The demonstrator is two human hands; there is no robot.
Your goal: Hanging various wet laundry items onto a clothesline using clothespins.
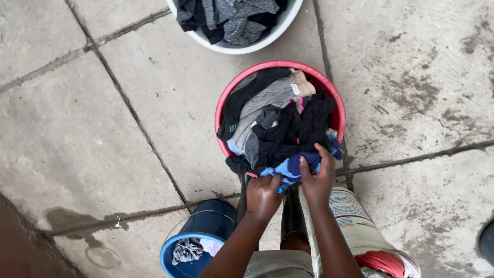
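Printed white sack (355, 221) with dark lettering, lower right beside forearm.

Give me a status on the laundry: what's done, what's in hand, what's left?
Looks done: the white basin holds dark and grey clothes, and the blue bucket holds a small grey cloth. In hand: the left hand and right hand both grip a blue fuzzy garment at the near edge of the red basin. Left: that basin's heap of black and grey clothes.

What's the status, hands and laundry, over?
Both hands, left hand and right hand, gripping blue cloth. Red basin piled with dark clothes. Nothing blocking.
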